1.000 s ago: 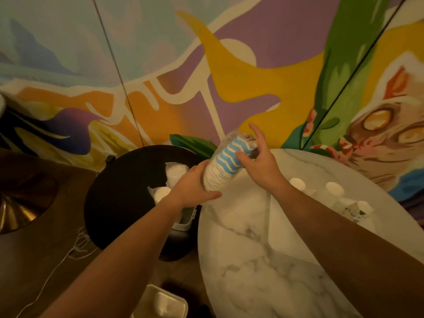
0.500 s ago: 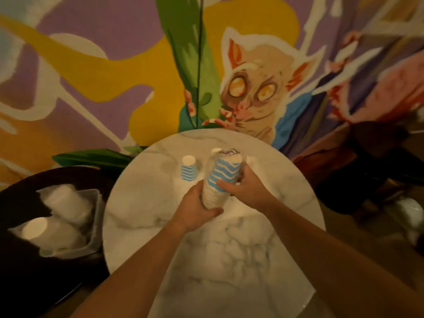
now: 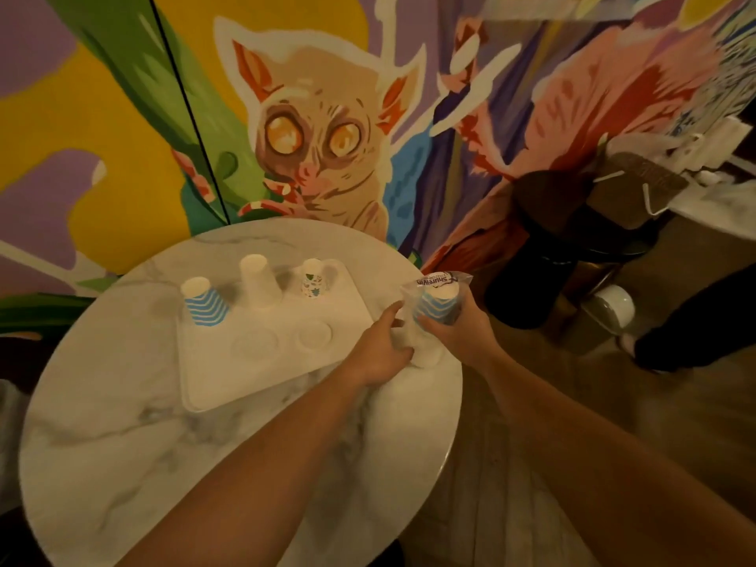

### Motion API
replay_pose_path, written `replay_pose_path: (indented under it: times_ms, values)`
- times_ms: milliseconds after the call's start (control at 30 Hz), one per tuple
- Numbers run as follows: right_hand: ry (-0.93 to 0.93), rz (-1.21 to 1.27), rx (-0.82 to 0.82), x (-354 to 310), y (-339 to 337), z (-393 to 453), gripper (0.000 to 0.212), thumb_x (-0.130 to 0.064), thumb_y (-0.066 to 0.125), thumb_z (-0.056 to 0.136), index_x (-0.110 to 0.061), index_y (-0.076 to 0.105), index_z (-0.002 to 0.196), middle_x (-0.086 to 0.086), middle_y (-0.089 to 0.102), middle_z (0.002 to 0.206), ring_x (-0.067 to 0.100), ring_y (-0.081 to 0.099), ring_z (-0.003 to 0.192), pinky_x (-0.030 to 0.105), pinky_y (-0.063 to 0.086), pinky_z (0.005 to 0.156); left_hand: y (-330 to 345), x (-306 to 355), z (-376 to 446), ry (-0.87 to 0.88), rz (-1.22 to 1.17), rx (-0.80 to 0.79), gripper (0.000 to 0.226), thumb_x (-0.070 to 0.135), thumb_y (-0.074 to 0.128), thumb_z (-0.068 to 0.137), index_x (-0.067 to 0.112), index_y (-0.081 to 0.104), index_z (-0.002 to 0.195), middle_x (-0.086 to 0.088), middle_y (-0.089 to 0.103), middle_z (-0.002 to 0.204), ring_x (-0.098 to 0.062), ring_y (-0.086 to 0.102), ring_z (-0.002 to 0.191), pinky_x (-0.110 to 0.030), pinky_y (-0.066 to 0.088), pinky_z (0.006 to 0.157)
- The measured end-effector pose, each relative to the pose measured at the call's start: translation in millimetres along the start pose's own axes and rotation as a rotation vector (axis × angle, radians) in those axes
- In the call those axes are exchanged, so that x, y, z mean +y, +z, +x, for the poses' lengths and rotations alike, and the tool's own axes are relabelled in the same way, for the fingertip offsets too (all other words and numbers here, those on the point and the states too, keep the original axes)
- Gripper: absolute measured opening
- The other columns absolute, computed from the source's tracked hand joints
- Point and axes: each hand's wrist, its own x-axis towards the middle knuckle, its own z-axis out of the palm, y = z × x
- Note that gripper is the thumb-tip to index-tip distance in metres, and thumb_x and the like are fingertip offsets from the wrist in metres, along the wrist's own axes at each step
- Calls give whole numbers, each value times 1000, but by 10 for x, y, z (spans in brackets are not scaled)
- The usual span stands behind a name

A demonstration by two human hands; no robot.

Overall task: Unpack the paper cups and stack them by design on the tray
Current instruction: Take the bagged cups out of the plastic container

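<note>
Right hand (image 3: 458, 335) grips clear plastic sleeve of blue wave-striped paper cups (image 3: 435, 306) at round marble table's (image 3: 122, 444) right edge, beside white rectangular tray (image 3: 229, 374). Left hand (image 3: 378, 349) apparently clasps sleeve's lower end; blurred.

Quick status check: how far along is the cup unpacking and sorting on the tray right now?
Early. Three upside-down cups start the rows on the tray: a blue striped cup, a plain white cup and a patterned cup. In hand: the right hand grips the wrapped sleeve of blue striped cups while the left hand works at its lower end. Left: unwrap it and stack them by design.
</note>
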Motion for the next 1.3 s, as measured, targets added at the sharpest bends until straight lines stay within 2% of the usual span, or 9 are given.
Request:
replay_pose_path:
  times_ms: [267, 400, 467, 533, 633, 800, 933, 1100, 1300]
  values:
    - [90, -11, -92, 82, -78, 256, 87, -28, 84, 79, -20, 34, 149, 0, 56, 142, 19, 55, 128, 24, 41, 98, -38, -34, -31, -61, 64, 61, 69, 16, 64, 95, 21, 32, 155, -8, 53, 145, -25, 53, 131, -22, 38, 101]
    - [197, 23, -80, 198, -48, 204, 106, -26, 91, 70, -20, 27, 153, 1, 48, 150, 21, 50, 134, 33, 43, 105, -144, -57, -60, -40, 118, 86, 62, 17, 63, 95, 19, 39, 152, -8, 53, 144, -25, 51, 132, -29, 40, 107]
    - [391, -34, -124, 234, -11, 118, 122, -31, 92, 69, -15, 11, 159, 6, 35, 160, 27, 41, 142, 40, 41, 110, -193, -87, -66, -9, 181, 76, 58, 20, 62, 95, 21, 42, 150, -9, 51, 145, -26, 49, 134, -33, 38, 111]
    - [611, -167, -234, 275, 52, -2, 112, -37, 85, 77, -5, 13, 157, 14, 33, 159, 34, 41, 141, 46, 44, 109, -250, -129, -82, 24, 241, 69, 55, 22, 60, 96, 21, 45, 148, -8, 51, 145, -26, 48, 134, -33, 37, 111]
    - [717, -323, -466, 283, 210, -181, 72, -43, 70, 90, 1, 43, 141, 15, 51, 141, 32, 57, 119, 44, 55, 94, -387, -229, -147, 65, 282, 88, 50, 23, 59, 96, 21, 49, 145, -4, 52, 145, -24, 47, 134, -34, 37, 112]
    - [531, -374, -546, 45, 721, -241, 42, -36, 62, 94, -2, 65, 117, 7, 66, 103, 19, 61, 79, 33, 53, 73, -769, -519, -435, 89, 166, 262, 24, 18, 61, 95, 20, 70, 117, 2, 63, 125, -13, 57, 115, -18, 40, 99]
    - [396, -291, -579, -370, 1426, -301, 25, -34, 63, 93, -11, 68, 103, 3, 69, 94, 14, 61, 72, 29, 50, 64, -1244, -864, -846, 16, 27, 429, 18, 12, 62, 93, 24, 75, 96, 7, 66, 105, -11, 62, 95, -5, 38, 77]
    - [174, -261, -762, -989, 2501, -484, 10, -27, 64, 92, -20, 71, 92, 5, 75, 96, 14, 67, 73, 28, 51, 61, -2007, -1501, -1635, -110, -8, 611, 17, 16, 61, 93, 24, 76, 98, 7, 67, 105, -11, 64, 92, -22, 48, 81]
    - [-171, -315, -932, -1739, 3825, -937, 9, -28, 69, 90, -29, 71, 99, -4, 73, 95, 17, 68, 86, 25, 50, 69, -2822, -2229, -2783, -325, 37, 1010, 19, 24, 58, 97, 32, 65, 113, 19, 57, 114, -8, 57, 108, -33, 53, 96]
